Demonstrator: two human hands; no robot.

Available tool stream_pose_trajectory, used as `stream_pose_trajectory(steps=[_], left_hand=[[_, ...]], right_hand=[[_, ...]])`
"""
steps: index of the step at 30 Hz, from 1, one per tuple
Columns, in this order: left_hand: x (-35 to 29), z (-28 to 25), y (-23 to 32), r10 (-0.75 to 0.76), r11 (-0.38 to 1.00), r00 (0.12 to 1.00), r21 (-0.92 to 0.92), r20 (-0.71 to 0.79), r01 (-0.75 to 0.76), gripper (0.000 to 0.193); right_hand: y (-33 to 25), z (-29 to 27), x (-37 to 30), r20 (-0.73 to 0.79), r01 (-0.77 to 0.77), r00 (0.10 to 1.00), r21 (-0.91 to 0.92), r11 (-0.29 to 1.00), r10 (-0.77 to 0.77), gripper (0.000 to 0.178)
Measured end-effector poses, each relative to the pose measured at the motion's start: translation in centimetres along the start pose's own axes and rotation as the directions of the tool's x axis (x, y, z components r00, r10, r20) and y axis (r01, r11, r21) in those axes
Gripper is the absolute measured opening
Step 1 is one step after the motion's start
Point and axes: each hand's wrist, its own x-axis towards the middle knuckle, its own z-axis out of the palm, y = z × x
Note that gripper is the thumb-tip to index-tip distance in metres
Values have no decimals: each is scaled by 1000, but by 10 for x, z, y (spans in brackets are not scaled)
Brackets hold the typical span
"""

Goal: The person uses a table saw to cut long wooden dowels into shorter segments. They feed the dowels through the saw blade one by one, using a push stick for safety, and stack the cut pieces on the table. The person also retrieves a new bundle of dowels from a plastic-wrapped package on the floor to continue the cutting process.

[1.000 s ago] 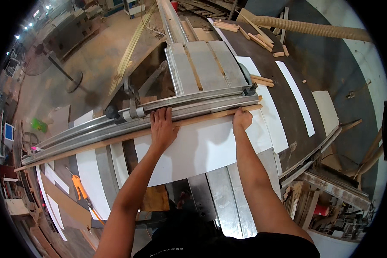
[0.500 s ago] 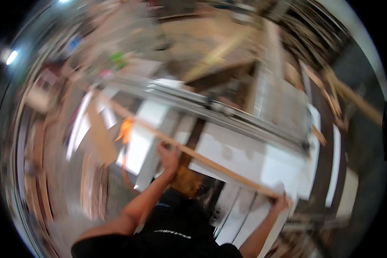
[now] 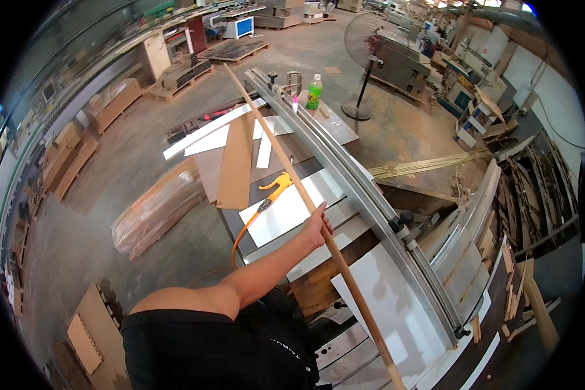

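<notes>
My left hand [image 3: 318, 225] grips a long thin wooden strip [image 3: 286, 171] near its middle. The strip runs from the far upper left down to the bottom edge, lifted above the saw table. Beside it lies the long grey metal fence rail [image 3: 344, 175] of the sliding table saw. A white panel [image 3: 383, 296] rests on the table to the right of the strip. My right hand is out of the picture.
An orange air blow gun [image 3: 276, 185] with its hose lies on the table left of my hand. A green bottle [image 3: 314, 91] stands at the rail's far end. White and brown offcuts [image 3: 237, 153], a standing fan [image 3: 364, 45] and wrapped boards [image 3: 156, 205] on the floor surround the saw.
Both hands were pressing the white panel against the rail. Now the view has swung left, and my left hand holds the thin strip lifted off the table; the right hand has left the picture.
</notes>
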Motion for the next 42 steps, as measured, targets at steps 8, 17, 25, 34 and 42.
stream_pose_trajectory(steps=[8,17,25,34,42], left_hand=[[-108,68,39,-4,985,927,-156,376,68,36],[-205,154,143,380,919,408,-390,830,-62,33],[-281,278,201,366,909,-87,-376,926,-177,30],[-274,400,164,365,764,-233,-433,901,-478,27],[-308,480,140,202,547,-473,-500,857,-672,24]], right_hand=[[42,-44,92,347,-337,937,852,401,51,37],[-24,67,109,424,-420,904,859,293,55,49],[-133,124,74,329,-215,943,473,855,55,40],[-295,120,62,260,478,776,352,805,-574,36],[-462,237,-1,-118,939,40,344,-3,-992,47]])
